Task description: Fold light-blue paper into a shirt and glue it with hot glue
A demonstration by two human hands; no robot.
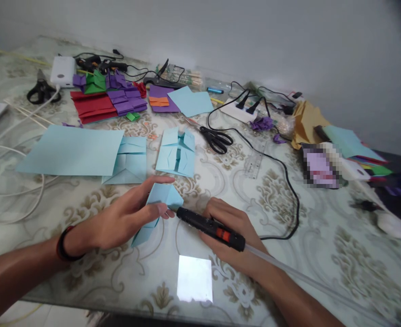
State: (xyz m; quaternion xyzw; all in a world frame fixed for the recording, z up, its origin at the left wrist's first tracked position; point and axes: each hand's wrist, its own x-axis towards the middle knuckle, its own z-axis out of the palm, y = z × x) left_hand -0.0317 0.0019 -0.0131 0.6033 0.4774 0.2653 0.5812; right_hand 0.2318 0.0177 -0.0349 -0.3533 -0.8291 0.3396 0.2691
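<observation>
My left hand [132, 215], with a dark band at the wrist, is closed on a folded light-blue paper piece [163, 195], thumb in front and fingers behind. My right hand [227, 227] grips a black hot glue gun [203, 225] with an orange part; a long clear glue stick [289, 270] sticks out of its back. The gun's nozzle end meets the folded paper near my left fingertips; the exact contact is hard to see. Beyond my hands lies another folded light-blue paper [176, 152]. To its left, a flat light-blue sheet [74, 152] partly covers a creased blue paper [129, 163].
Black-handled scissors [217, 138] and a clear ruler [254, 163] lie past my right hand. A black cord [287, 181] curves from the white power strip [239, 109]. Red folded paper [93, 106], purple folded paper [127, 100] and more scissors [42, 91] sit at the back left.
</observation>
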